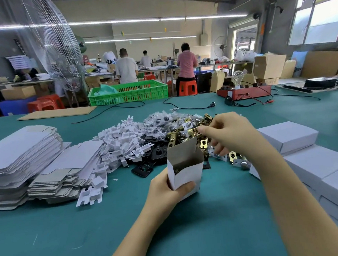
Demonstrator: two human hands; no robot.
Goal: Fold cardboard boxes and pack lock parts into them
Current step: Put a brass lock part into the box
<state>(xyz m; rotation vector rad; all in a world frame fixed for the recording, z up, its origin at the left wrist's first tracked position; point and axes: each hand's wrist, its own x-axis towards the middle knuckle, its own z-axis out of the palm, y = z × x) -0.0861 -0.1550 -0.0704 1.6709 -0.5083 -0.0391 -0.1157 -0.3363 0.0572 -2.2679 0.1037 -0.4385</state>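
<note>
Workshop floor, teal bench (pixel 51 236) in front, people at far tables with backs turned. Left hand (pixel 164 190) grips an upright folded box (pixel 185 166), top open, flap raised, just above the bench. Right hand (pixel 230 133) is over the brass lock parts (pixel 176 136), fingers curled, pinching one at the fingertips beside the box flap. Left of the pile: white plastic inserts (pixel 121 145), black plates (pixel 154 155), bagged parts (pixel 159 122) behind. Flat box blanks (pixel 20 156) stacked far left. Closed white boxes (pixel 288 137) lined up on the right. Green crate (pixel 127 91) at the far edge.
</note>
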